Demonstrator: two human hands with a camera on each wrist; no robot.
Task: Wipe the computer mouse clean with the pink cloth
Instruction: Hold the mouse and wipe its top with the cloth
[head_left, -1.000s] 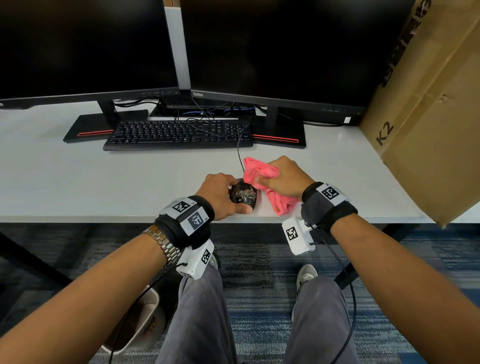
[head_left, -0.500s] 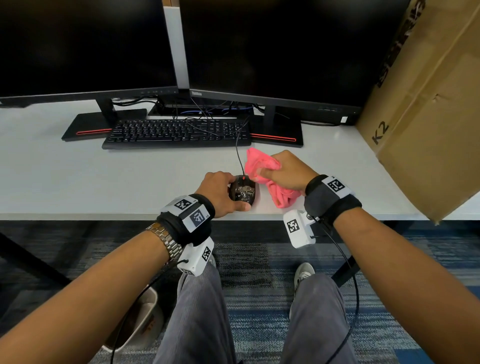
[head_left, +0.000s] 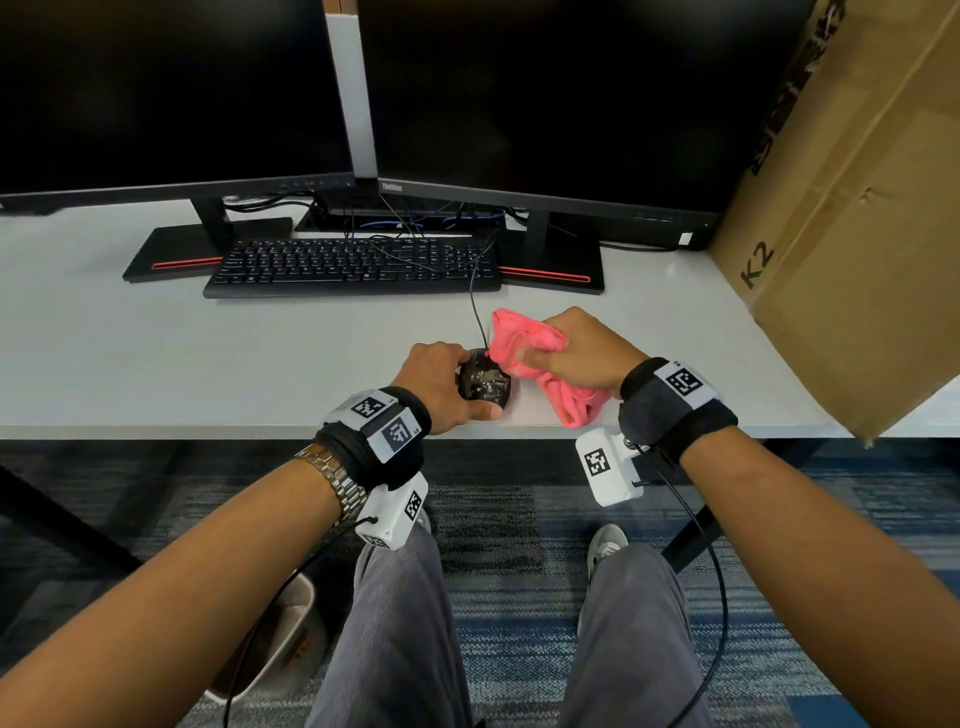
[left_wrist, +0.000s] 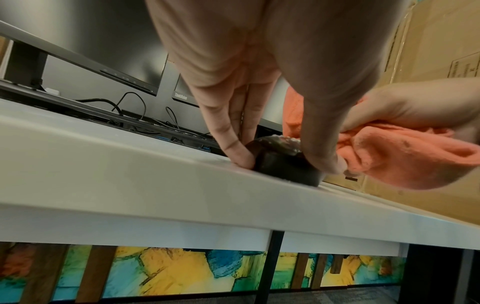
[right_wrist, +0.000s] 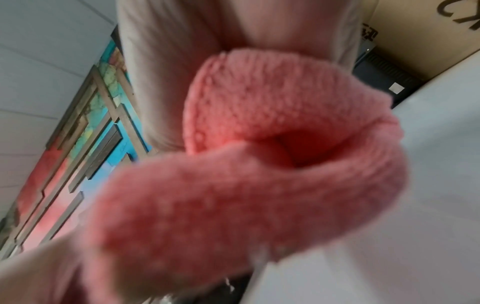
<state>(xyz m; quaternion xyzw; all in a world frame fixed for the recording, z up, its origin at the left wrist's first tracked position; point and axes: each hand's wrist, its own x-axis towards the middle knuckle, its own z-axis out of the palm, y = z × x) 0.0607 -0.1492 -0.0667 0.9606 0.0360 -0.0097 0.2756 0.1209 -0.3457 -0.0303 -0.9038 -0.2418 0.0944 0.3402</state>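
Note:
A black wired computer mouse (head_left: 484, 383) with whitish smears on top sits near the front edge of the white desk (head_left: 208, 353). My left hand (head_left: 448, 384) grips it from the left, thumb at its near end and fingers along its far side; the left wrist view shows the mouse (left_wrist: 283, 160) pinched between thumb and fingers. My right hand (head_left: 576, 353) holds a bunched pink cloth (head_left: 524, 343) against the mouse's front right. The cloth (right_wrist: 259, 164) fills the right wrist view, and part of it hangs down to the desk.
A black keyboard (head_left: 353, 267) and two dark monitors (head_left: 545, 93) stand at the back of the desk. The mouse cable (head_left: 475, 306) runs back toward them. A large cardboard box (head_left: 857, 218) leans at the right. My knees are below the desk edge.
My right hand with the pink cloth has slid from over the mouse toward its front right, away from me. The left hand keeps its grip on the mouse.

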